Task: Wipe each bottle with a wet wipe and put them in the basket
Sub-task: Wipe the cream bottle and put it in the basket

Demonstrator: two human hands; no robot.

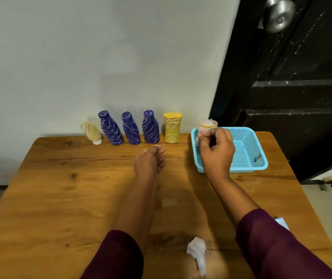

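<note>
Bottle [208, 125] stands in basket [249, 154] corner, just behind right grip [216, 151].

Left grip [150, 162] extended, fingers relaxed; right grip [216, 150] curled, pinching bottle [207, 125]

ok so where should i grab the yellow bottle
Wrap the middle of the yellow bottle, coming from the front. It stands upright close to the wall, with a blue bottle close on its left and the basket on its right.

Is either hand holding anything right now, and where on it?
Right hand grips the pale bottle by its lower body, over the basket; the bottle's top shows above the hand. Left hand holds nothing.
</note>
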